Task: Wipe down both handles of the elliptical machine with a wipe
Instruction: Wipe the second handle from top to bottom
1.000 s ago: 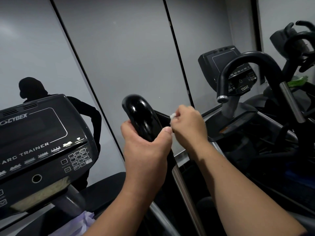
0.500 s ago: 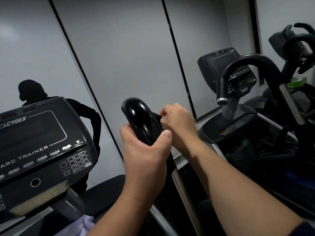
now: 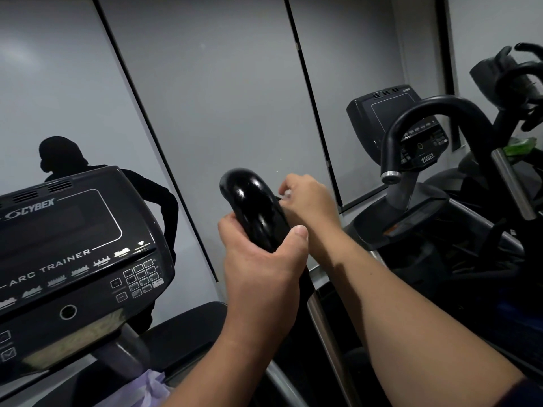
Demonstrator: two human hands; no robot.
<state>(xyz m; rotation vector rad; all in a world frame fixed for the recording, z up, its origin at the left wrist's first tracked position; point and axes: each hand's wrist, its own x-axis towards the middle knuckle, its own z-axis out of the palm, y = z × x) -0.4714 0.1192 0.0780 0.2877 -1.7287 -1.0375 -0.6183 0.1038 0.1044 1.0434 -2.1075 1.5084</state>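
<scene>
handle: glossy black curved handle (image 3: 253, 207) of the elliptical, dead centre of the view, its rounded top poking up above both hands

wipe: just a tiny white scrap (image 3: 287, 194) showing at the fingertips, right against the handle's 3 o'clock side, most of it hidden

right hand: right hand (image 3: 311, 202) curled, pinching the wipe against the far side of the handle

left hand: left hand (image 3: 261, 259) wrapped round the handle lower down, at about 6 o'clock from its top, thumb up along the right edge

console: Cybex Arc Trainer console (image 3: 73, 254) at 9 o'clock, screen dark

neighbour machine: another handle (image 3: 435, 113) and console (image 3: 393, 113) off at 2 o'clock, well apart

wall: grey panels (image 3: 211, 83) behind, a dark reflection of a person (image 3: 61, 157) at 10 o'clock
</scene>
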